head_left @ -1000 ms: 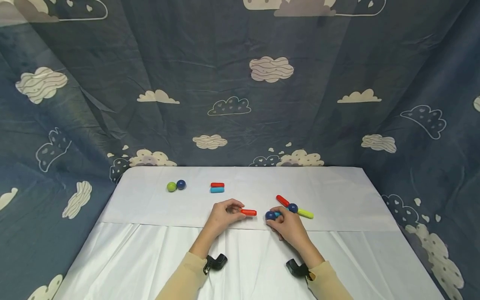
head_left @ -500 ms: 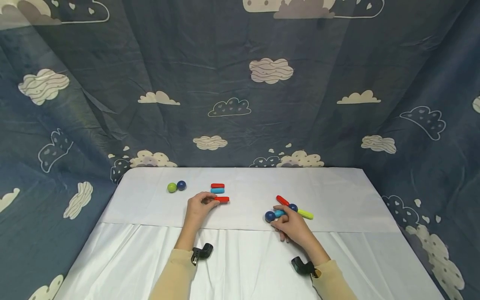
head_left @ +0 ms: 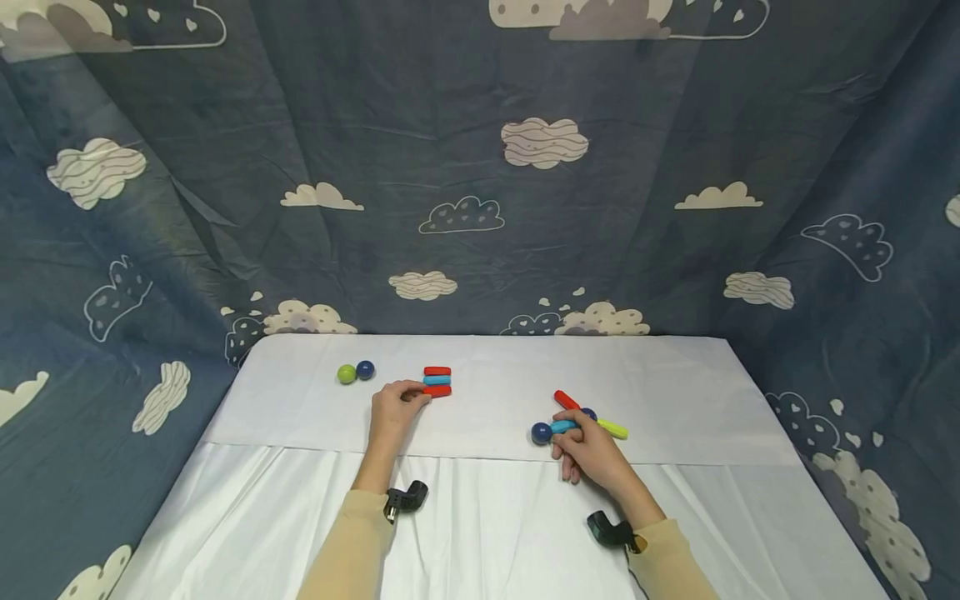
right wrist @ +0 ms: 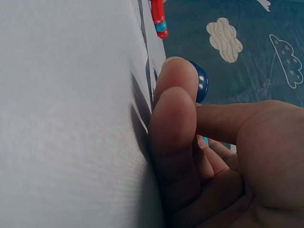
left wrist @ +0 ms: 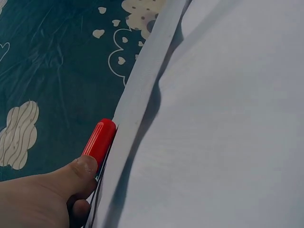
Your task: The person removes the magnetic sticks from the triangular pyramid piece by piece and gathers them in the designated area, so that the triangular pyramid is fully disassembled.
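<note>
My left hand (head_left: 415, 397) pinches one end of a red stick (head_left: 438, 391) lying on the white table (head_left: 675, 392), against a cyan stick (head_left: 437, 380) and another red stick (head_left: 437, 371). The left wrist view shows my thumb (left wrist: 81, 167) on that red stick (left wrist: 99, 139). My right hand (head_left: 567, 433) grips a cyan stick (head_left: 562, 427) with a dark blue ball (head_left: 541, 433) on its left end. In the right wrist view the curled fingers (right wrist: 173, 109) cover most of the ball (right wrist: 202, 81).
A red stick (head_left: 566, 400), a dark blue ball (head_left: 589, 413) and a yellow-green stick (head_left: 612, 429) lie joined just beyond my right hand. A green ball (head_left: 346, 374) and a blue ball (head_left: 365, 369) sit at the far left. Cloud-print cloth (head_left: 480, 167) walls the table.
My left hand carried the red stick from the middle of the table up and left, setting it against the red and cyan pair. My right hand stayed on the cyan stick and ball.
</note>
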Available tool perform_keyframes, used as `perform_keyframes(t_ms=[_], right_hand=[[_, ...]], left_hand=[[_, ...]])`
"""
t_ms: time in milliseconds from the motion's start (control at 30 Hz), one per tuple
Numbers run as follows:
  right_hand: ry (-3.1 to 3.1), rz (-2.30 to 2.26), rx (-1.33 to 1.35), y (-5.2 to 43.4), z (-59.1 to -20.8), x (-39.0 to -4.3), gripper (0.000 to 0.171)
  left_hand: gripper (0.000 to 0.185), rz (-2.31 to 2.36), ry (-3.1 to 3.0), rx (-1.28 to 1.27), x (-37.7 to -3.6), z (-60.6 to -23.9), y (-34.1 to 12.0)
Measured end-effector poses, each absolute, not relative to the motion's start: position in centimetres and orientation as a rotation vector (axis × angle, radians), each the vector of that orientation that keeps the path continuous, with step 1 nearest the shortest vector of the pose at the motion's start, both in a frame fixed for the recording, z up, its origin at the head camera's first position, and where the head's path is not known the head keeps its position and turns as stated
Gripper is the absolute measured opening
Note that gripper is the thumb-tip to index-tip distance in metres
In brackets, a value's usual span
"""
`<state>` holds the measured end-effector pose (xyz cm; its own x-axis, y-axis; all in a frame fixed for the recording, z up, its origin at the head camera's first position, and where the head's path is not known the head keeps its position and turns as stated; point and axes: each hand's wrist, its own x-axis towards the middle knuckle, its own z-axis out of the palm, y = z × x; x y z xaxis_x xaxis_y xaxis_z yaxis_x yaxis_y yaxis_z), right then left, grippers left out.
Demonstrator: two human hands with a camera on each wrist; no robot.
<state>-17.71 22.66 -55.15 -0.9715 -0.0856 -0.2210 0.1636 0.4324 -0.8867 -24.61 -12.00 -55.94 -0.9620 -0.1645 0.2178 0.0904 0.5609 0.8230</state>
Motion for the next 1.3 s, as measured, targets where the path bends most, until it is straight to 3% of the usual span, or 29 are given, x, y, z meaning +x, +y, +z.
perform_keyframes(t_ms=[500, 733, 933, 1067, 1300], right_hand=[[2.492, -1.576, 0.075, 22.2, -55.1, -17.5, 0.034], [2.540, -1.580, 0.085, 21.6, -55.0, -17.1, 0.033], [2.576, -1.571, 0.094, 20.1, -54.8, -16.7, 0.032], [2.604, -1.558, 0.034, 19.1, -54.9, -16.5, 0.029], [2.616, -1.556, -0.046, 18.3, -55.1, -16.3, 0.023]], left_hand=[[0.024, -1.369, -2.455, 0.083, -24.6, -55.7, -11.9], [0.024, -1.402, -2.263, -0.328, -23.5, -56.1, -9.7], [0.035, -1.482, -2.493, -0.691, -21.2, -56.2, -5.3], [0.040, -1.463, -2.626, -0.804, -20.3, -56.2, -3.4], [0.034, -1.437, -2.664, -0.811, -20.0, -56.3, -2.6]])
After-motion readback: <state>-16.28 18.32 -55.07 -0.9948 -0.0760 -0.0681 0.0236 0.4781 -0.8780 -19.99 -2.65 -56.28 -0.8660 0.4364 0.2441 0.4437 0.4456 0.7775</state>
